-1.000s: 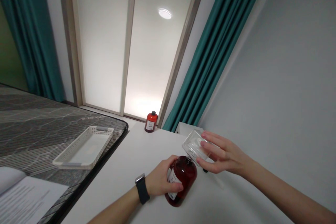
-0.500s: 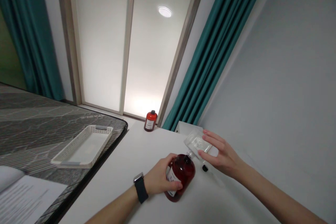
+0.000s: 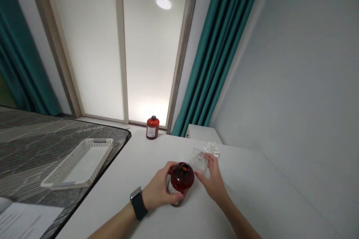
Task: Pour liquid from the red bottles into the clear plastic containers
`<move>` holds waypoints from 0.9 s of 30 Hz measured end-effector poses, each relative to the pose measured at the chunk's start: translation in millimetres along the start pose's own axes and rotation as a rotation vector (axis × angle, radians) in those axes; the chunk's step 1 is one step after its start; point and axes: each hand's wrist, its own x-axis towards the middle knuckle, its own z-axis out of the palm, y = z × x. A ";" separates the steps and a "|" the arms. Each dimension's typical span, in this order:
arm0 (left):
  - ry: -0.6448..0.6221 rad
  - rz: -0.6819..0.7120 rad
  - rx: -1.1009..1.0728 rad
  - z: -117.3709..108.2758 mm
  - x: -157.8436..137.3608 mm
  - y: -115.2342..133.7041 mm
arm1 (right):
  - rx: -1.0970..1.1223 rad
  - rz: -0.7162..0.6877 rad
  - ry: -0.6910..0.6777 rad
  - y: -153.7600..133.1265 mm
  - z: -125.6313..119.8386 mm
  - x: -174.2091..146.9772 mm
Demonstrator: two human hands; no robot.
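Note:
My left hand (image 3: pixel 159 188), with a dark watch on its wrist, is wrapped round a dark red-brown bottle (image 3: pixel 182 179). The bottle has a white label and an uncapped mouth that faces up, and it is near upright. Just right of it, my right hand (image 3: pixel 212 181) has its thumb and fingers round a clear, see-through bottle (image 3: pixel 198 162). The clear bottle now looks upright and apart from the brown bottle's mouth. Behind my right fingers lies a clear, shiny, crumpled-looking thing (image 3: pixel 212 149) whose kind I cannot make out.
A second red-brown bottle (image 3: pixel 152 127) with a black cap stands at the table's far edge. To the left, a white perforated basket (image 3: pixel 92 175) and printed paper (image 3: pixel 30 220) rest on a grey patterned surface. A white cabinet (image 3: pixel 203 132) stands behind the white table (image 3: pixel 134 164).
The clear bottle was tipped with its neck at the brown bottle's mouth; now it has come away and been turned upright, lower. The brown bottle stands straighter. The small black cap is out of sight.

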 end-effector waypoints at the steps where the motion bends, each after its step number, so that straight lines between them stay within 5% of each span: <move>1: 0.005 -0.005 0.022 -0.7 -0.3 -1.4 | 0.001 0.030 -0.021 9.9 4.1 -3.4; 6: 0.034 -0.028 0.154 -5.1 -0.7 -10.2 | -0.027 0.102 -0.069 34.0 9.7 -13.7; 15: 0.050 0.016 0.244 -4.3 -1.7 -25.4 | -0.270 0.165 -0.160 20.6 10.5 -15.2; 21: 0.052 0.002 0.246 -4.1 -1.8 -26.0 | -0.424 0.035 -0.121 16.8 -28.1 -6.5; 27: 0.020 -0.040 0.177 -0.2 -0.9 -24.3 | -0.669 0.117 -0.236 36.7 -64.9 5.7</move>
